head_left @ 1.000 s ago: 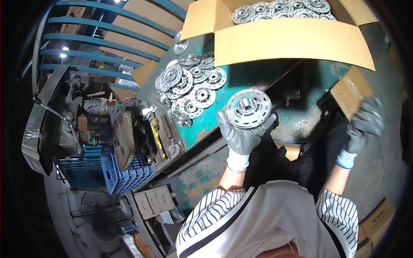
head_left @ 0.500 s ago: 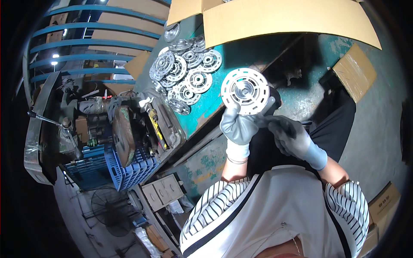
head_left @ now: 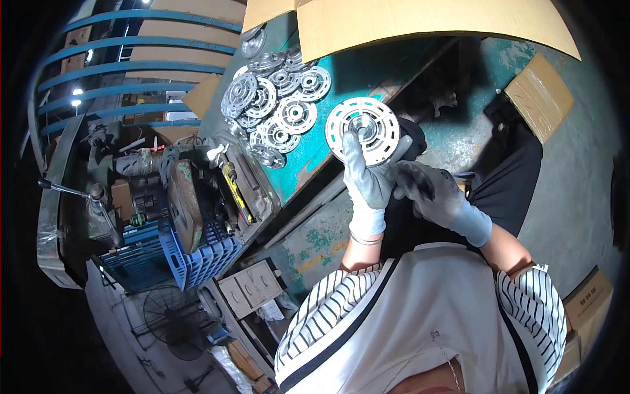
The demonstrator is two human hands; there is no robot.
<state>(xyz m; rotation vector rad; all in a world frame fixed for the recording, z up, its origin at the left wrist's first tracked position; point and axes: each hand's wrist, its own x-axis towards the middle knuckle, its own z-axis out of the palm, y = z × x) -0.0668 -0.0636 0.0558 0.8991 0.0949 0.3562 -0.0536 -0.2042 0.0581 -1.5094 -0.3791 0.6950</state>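
Observation:
My left hand, in a grey-coated work glove, grips a round silver metal disc by its near edge. The thumb lies over the disc's face, close to the recessed centre; the fingers are behind it. Rings of slots run round the disc, which is tilted up facing me. Just right of and below it, my right hand, gloved too, has its fingers curled in near the left hand. Something dark shows among those fingers, too shaded to name. A pile of similar slotted discs lies on the green worktop to the left.
A large cardboard box spans the far side. On the left stand a machine with a lever handle, a blue plastic crate and a yellow tool. Another cardboard piece is at the right, and a fan at lower left.
My left thumb has moved from the disc's edge onto its face, near the centre. The disc has shifted slightly left and up in view. My right hand stays curled close by.

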